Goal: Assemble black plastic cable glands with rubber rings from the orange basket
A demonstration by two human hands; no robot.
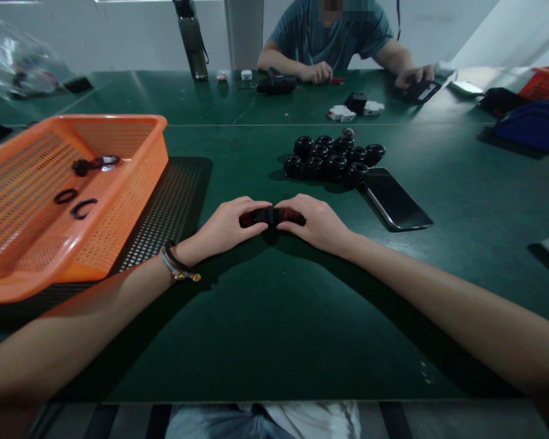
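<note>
Between my two hands, close to the green tabletop, is a small black part, mostly covered by my fingers. My left hand pinches its left end between thumb and fingers. From the other side my right hand grips the right end the same way. The part's exact kind cannot be made out. Just beyond my hands stands a cluster of several black round fittings. A smartphone with a dark screen lies to the right of them.
On the left, an orange plastic basket holds black rings and a dark part. Across the table a person sits near a power drill, white parts and a bottle. A blue bin stands far right.
</note>
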